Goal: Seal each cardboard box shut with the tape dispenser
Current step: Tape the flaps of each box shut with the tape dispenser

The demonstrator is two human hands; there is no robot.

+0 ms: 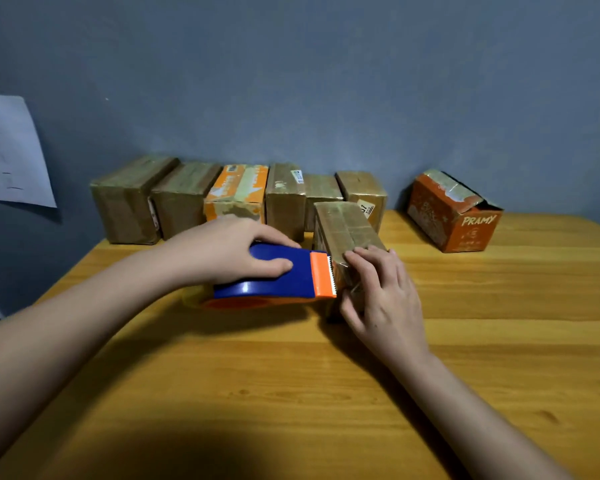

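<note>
Left hand (238, 249) grips the tape dispenser (278, 275), fingers curled over its blue body. Its toothed orange edge meets the near end of the working box (343, 230). Right hand (378, 292) presses flat fingers on that end.

Risk: blade close to right fingertips; a light box may slide.

Behind the working box, a row of boxes (236, 195), taped. Orange box (454, 213) right of it: end flap open, contents unseen.

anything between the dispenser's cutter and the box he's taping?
Nothing visible. The tape dispenser, gripped by the left hand, has its orange cutter end right against the brown box, which the right hand steadies.
</note>
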